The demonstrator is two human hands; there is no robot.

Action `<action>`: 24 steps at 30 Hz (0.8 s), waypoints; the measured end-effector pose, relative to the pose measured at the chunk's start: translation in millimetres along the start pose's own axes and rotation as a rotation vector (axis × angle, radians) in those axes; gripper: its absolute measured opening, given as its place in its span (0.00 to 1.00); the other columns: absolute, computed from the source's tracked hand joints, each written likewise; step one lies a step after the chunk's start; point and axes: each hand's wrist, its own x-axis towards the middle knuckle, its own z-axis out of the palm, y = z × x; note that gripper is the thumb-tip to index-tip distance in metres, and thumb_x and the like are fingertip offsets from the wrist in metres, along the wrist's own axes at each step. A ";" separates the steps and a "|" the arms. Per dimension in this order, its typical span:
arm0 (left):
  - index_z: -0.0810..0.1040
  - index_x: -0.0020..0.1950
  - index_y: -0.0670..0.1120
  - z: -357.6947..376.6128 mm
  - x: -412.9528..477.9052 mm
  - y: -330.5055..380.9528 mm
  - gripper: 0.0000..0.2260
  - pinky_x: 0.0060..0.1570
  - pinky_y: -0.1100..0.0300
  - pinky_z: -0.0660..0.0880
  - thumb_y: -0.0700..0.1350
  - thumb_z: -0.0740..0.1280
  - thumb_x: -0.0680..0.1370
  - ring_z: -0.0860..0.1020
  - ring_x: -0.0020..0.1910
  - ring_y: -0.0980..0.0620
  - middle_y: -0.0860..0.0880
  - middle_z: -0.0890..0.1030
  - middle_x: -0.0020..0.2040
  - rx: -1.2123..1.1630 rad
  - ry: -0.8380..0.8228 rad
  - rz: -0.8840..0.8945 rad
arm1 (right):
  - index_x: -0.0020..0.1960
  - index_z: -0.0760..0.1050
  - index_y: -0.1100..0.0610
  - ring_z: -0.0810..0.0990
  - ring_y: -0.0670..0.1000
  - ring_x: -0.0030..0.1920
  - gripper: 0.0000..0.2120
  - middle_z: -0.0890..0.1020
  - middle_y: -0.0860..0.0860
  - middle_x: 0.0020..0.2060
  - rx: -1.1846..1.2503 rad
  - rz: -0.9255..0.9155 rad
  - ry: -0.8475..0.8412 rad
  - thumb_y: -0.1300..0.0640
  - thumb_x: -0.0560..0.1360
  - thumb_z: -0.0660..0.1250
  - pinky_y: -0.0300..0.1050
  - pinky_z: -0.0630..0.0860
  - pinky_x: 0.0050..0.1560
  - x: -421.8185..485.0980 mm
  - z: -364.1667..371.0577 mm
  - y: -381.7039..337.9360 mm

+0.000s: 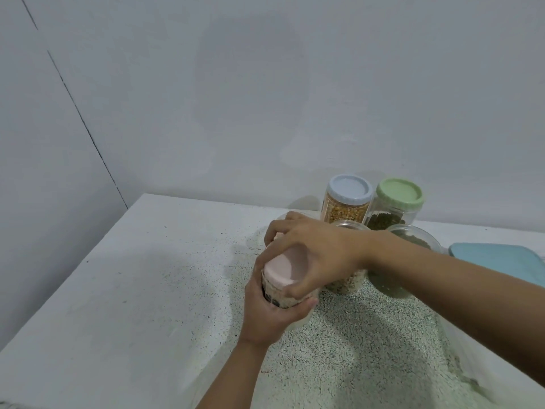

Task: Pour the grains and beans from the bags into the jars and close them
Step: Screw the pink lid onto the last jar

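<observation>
Left hand [265, 317] wrapped the jar [284, 302]; right hand [312, 252] curled round its pink lid [281, 270] — label [269, 298] unreadable. Table [118, 276] ran wide leftward.

White table [118, 290]: top is seen scuffed, with scattered dark specks. A pale black-speckled cloth [368, 349] is spread over its right part, and folds are noted toward the near right edge. A teal flat item [501, 261] with a rounded corner is laid at far right, cut off by the frame; kind not made out. A plain grey-white wall [236, 98] is seen behind, crossed at left by a thin dark slanting line [77, 110].
</observation>
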 end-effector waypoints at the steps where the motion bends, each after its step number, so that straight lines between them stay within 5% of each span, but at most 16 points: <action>1: 0.72 0.71 0.45 -0.5 0.4 1.0 0.38 0.64 0.41 0.77 0.45 0.84 0.64 0.79 0.65 0.41 0.41 0.80 0.63 -0.004 0.007 -0.004 | 0.64 0.79 0.38 0.68 0.49 0.59 0.25 0.74 0.42 0.58 0.056 -0.009 0.000 0.49 0.68 0.79 0.43 0.68 0.61 0.2 -0.1 2.2; 4: 0.70 0.73 0.46 -1.7 1.9 0.2 0.39 0.68 0.40 0.73 0.46 0.84 0.65 0.76 0.69 0.40 0.40 0.78 0.67 -0.008 0.023 0.010 | 0.64 0.80 0.38 0.68 0.48 0.63 0.26 0.74 0.39 0.62 0.113 -0.030 -0.048 0.52 0.67 0.79 0.44 0.66 0.66 -0.8 -1.7 4.8; 7: 0.71 0.71 0.43 -1.6 2.2 -1.7 0.39 0.63 0.38 0.77 0.45 0.84 0.65 0.79 0.65 0.40 0.40 0.80 0.63 0.008 -0.005 0.011 | 0.65 0.76 0.37 0.68 0.50 0.57 0.24 0.73 0.40 0.58 -0.036 -0.028 -0.017 0.42 0.70 0.75 0.47 0.68 0.61 -0.5 1.7 1.9; 12: 0.70 0.71 0.41 -0.5 2.3 -0.3 0.37 0.57 0.54 0.79 0.29 0.80 0.66 0.82 0.61 0.46 0.46 0.83 0.60 0.016 -0.045 0.029 | 0.70 0.65 0.42 0.68 0.55 0.51 0.29 0.70 0.51 0.55 -0.430 0.154 0.101 0.28 0.77 0.52 0.54 0.74 0.47 -5.5 19.6 -17.2; 14: 0.72 0.69 0.43 -0.7 2.7 2.2 0.35 0.56 0.56 0.79 0.31 0.81 0.65 0.82 0.60 0.48 0.47 0.84 0.58 0.021 -0.034 0.029 | 0.72 0.61 0.42 0.71 0.58 0.54 0.33 0.69 0.54 0.59 -0.442 0.265 0.113 0.24 0.75 0.47 0.52 0.70 0.44 -7.7 22.2 -24.5; 19: 0.72 0.70 0.43 -1.6 -0.3 1.1 0.37 0.56 0.51 0.80 0.40 0.82 0.64 0.82 0.61 0.44 0.43 0.83 0.59 0.049 -0.002 0.017 | 0.70 0.66 0.39 0.71 0.54 0.58 0.27 0.70 0.50 0.58 -0.301 0.189 0.046 0.32 0.75 0.63 0.51 0.74 0.54 -6.2 6.1 -21.8; 21: 0.73 0.70 0.50 -0.2 0.1 4.4 0.37 0.59 0.48 0.80 0.43 0.84 0.64 0.81 0.63 0.43 0.45 0.82 0.61 0.061 0.013 0.036 | 0.67 0.72 0.36 0.70 0.50 0.62 0.24 0.70 0.45 0.60 -0.087 0.078 -0.069 0.44 0.72 0.72 0.51 0.72 0.62 -8.4 -12.2 -16.3; 24: 0.74 0.69 0.61 1.0 0.9 4.5 0.38 0.60 0.56 0.78 0.40 0.83 0.64 0.79 0.65 0.50 0.53 0.81 0.63 0.103 0.020 0.064 | 0.66 0.75 0.37 0.64 0.45 0.70 0.27 0.68 0.40 0.68 0.072 0.030 -0.237 0.53 0.71 0.76 0.52 0.66 0.71 -12.4 -30.1 -10.9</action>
